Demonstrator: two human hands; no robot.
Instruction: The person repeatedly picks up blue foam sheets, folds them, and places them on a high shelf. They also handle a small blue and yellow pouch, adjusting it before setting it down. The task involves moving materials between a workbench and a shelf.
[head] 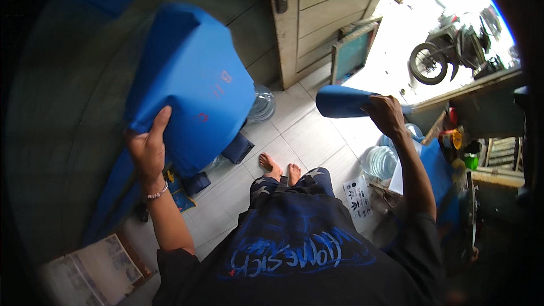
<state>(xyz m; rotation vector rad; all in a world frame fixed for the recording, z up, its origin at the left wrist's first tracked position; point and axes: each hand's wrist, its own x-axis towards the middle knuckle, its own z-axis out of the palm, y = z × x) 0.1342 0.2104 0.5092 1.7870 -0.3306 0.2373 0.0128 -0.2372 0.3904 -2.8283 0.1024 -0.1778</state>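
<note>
My left hand (148, 148) grips the lower edge of a broad blue sheet (199, 76), its thumb on the near face. The sheet looks flexible, bulges in folds and carries small reddish marks; its exact material cannot be told. On the other side, my right hand (387, 114) is closed around the end of a smaller blue piece (342, 101), which appears rolled or curved and points left. Both pieces are held up off the floor, apart from each other. Part of the left-hand fingers is hidden behind the broad sheet.
Large clear water jugs stand on the tiled floor (312, 136), one jug (261, 104) behind the sheet and another jug (379, 162) at right. A door (331, 17) stands ahead, beside framed screens (355, 53). Outside is a motorcycle (450, 51). A printed sheet (357, 197) lies right of my feet.
</note>
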